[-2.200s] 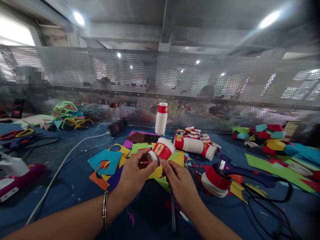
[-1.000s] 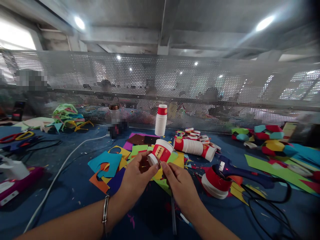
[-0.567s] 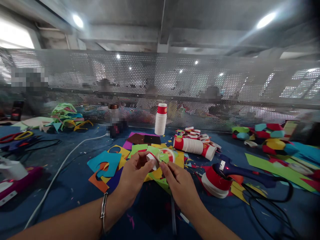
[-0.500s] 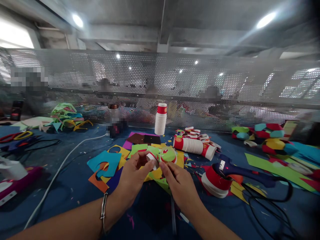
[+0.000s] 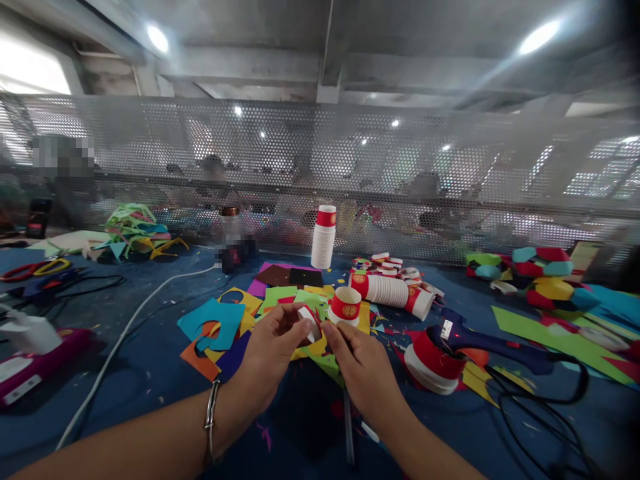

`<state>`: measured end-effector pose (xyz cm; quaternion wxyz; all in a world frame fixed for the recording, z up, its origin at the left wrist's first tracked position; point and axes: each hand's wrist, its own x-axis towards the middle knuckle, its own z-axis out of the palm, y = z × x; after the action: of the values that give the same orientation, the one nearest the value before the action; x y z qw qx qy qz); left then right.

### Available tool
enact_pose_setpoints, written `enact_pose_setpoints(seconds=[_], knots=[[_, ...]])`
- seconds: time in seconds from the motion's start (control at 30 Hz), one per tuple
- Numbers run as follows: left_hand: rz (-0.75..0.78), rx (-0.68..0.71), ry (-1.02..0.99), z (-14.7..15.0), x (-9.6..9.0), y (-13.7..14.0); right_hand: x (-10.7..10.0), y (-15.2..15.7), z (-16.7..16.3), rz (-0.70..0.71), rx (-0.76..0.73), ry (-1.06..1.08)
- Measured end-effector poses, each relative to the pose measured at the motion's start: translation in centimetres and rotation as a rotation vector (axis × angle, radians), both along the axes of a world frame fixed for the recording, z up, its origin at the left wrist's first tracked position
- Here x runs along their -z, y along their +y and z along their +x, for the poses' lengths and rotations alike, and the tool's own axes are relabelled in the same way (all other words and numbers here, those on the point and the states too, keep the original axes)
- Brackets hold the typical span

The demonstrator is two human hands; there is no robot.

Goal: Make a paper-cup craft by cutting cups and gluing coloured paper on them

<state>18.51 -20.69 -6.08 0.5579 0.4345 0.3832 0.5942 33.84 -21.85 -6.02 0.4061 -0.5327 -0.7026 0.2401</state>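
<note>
My left hand (image 5: pixel 274 347), with a silver bangle at the wrist, is closed on a small white and red paper cup piece (image 5: pixel 310 325) between thumb and fingers. My right hand (image 5: pixel 357 353) is closed in a pinch at the right edge of the same piece; its fingertips partly hide what they grip. Just behind the fingers stands a red and white paper cup (image 5: pixel 346 307). Coloured paper scraps lie under and around both hands, among them a blue sheet (image 5: pixel 213 325) with a hole cut in it.
A tall stack of cups (image 5: pixel 324 239) stands behind; another stack (image 5: pixel 387 291) lies on its side. At right, a dark blue glue gun (image 5: pixel 495 347) rests on a red and white cup (image 5: pixel 433 367). Scissors (image 5: pixel 37 269) and a power strip (image 5: pixel 47 363) are at left.
Both hands keep their pinch, with the piece turned slightly. Behind the fingers, a round green-topped shape showed earlier; a red and white cup shows there now. The view has shifted slightly.
</note>
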Motion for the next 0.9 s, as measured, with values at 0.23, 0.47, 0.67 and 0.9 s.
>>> enact_pose_setpoints(seconds=[0.23, 0.47, 0.67, 0.9], knots=[[-0.006, 0.02, -0.068, 0.08, -0.16, -0.18, -0.02, 0.28, 0.27, 0.014, 0.03, 0.084], [0.17, 0.006, 0.133, -0.25, 0.02, 0.06, 0.08, 0.22, 0.12, 0.029, -0.02, 0.046], [0.204, -0.017, 0.17, -0.03, -0.12, -0.19, -0.26, -0.21, -0.06, 0.006, -0.04, 0.044], [0.219, -0.034, 0.196, 0.15, 0.8, -0.11, -0.16, -0.29, -0.05, 0.008, -0.044, 0.048]])
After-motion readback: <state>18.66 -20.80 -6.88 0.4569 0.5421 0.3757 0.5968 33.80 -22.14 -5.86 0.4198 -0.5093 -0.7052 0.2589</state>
